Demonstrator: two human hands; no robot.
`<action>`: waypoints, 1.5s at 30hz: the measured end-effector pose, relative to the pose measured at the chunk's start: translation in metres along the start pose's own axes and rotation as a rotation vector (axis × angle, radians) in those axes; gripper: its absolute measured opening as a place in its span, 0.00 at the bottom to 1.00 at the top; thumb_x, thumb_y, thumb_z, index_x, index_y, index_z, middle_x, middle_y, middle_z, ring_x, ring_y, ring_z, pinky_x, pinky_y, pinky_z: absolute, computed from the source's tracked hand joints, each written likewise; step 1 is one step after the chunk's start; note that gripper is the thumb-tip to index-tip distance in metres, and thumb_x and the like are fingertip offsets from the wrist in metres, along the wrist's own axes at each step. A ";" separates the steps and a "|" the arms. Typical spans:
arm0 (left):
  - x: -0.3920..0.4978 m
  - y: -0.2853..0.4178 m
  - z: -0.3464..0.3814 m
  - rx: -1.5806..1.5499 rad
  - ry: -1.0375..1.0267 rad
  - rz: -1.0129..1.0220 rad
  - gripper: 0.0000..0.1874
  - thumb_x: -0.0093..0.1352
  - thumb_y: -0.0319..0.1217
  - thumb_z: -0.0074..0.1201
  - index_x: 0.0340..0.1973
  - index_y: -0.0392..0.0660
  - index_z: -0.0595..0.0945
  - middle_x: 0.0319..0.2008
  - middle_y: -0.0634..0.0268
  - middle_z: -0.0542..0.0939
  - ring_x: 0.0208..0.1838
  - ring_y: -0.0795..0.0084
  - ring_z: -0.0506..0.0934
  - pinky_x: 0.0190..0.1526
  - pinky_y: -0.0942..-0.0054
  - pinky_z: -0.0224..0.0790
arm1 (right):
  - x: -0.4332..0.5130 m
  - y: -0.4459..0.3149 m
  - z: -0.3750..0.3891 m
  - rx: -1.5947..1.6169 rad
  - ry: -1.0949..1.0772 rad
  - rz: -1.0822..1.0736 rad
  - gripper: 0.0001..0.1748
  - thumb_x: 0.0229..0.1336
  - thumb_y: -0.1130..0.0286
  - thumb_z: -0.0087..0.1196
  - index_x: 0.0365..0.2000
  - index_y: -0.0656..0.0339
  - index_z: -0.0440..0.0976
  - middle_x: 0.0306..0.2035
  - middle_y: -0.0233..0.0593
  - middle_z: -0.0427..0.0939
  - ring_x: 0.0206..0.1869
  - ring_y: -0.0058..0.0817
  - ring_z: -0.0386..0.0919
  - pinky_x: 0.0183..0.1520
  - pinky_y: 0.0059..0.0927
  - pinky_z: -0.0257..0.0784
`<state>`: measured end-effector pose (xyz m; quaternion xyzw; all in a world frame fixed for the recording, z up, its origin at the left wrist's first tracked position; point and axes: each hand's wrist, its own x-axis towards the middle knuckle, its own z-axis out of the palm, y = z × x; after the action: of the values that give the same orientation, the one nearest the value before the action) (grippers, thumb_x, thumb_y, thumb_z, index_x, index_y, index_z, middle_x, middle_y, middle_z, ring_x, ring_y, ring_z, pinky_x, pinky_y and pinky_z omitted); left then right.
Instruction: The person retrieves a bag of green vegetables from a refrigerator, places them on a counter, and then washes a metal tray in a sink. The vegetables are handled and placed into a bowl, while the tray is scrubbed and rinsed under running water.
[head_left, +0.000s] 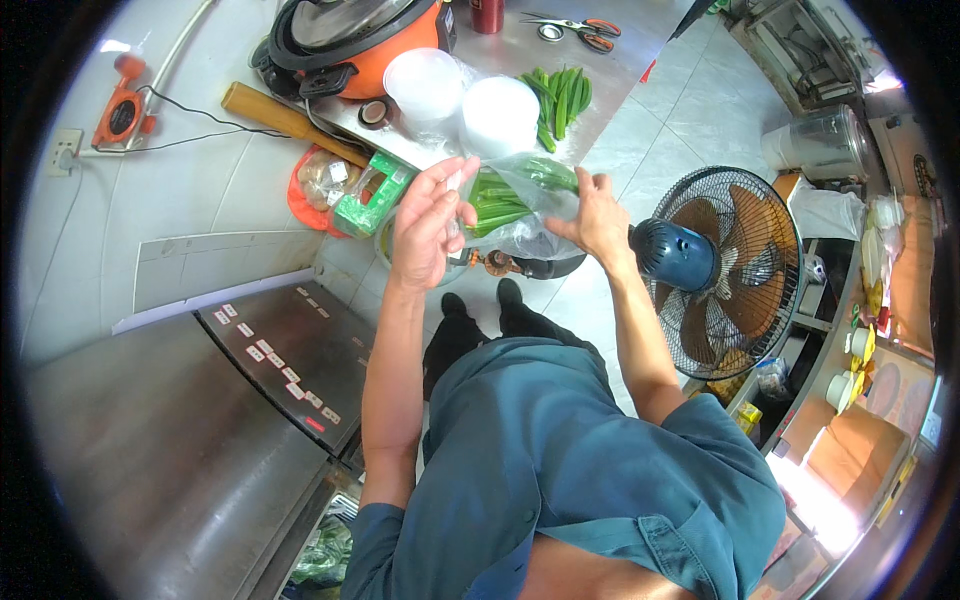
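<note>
A clear plastic bag (525, 210) with green okra pods (499, 201) inside hangs between my hands, just off the table's near edge. My left hand (429, 225) grips the left side of the bag between thumb and fingers. My right hand (596, 217) pinches the bag's right side. Beyond the bag, a loose pile of okra (559, 97) lies on the steel table (622, 75). White plastic tubs (500, 116) stand left of that pile. Scissors with orange and black handles (585, 28) rest farther back.
An orange pressure cooker (367, 71) stands at the back left, with a roll of tape (373, 114) near it. A wooden rod (292, 120) juts past the table's left edge. A large caged fan (720, 274) stands at my right, a steel cabinet (187, 450) at my left.
</note>
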<state>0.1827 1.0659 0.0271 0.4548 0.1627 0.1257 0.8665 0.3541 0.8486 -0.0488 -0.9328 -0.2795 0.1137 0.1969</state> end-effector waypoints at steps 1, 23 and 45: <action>0.000 0.001 0.001 -0.006 0.012 0.006 0.23 0.79 0.29 0.44 0.69 0.43 0.69 0.74 0.48 0.67 0.38 0.82 0.76 0.25 0.87 0.62 | 0.003 -0.003 -0.002 -0.121 -0.072 0.032 0.28 0.54 0.64 0.60 0.55 0.64 0.74 0.46 0.54 0.80 0.49 0.57 0.82 0.49 0.51 0.78; -0.028 -0.010 0.009 0.348 0.048 0.146 0.22 0.80 0.29 0.47 0.69 0.42 0.69 0.72 0.54 0.70 0.44 0.76 0.82 0.32 0.81 0.77 | 0.004 -0.056 -0.133 0.220 0.371 -0.073 0.11 0.63 0.69 0.63 0.44 0.62 0.82 0.35 0.49 0.83 0.36 0.46 0.82 0.39 0.41 0.76; -0.016 -0.016 0.008 0.152 0.088 0.133 0.24 0.80 0.25 0.46 0.71 0.41 0.66 0.75 0.47 0.66 0.47 0.73 0.81 0.32 0.79 0.80 | 0.034 0.030 0.072 0.013 0.024 -0.337 0.16 0.72 0.61 0.46 0.43 0.61 0.79 0.47 0.53 0.82 0.45 0.57 0.80 0.46 0.54 0.74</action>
<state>0.1719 1.0453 0.0205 0.5229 0.1789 0.1899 0.8115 0.3729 0.8669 -0.1298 -0.8727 -0.4290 0.0698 0.2224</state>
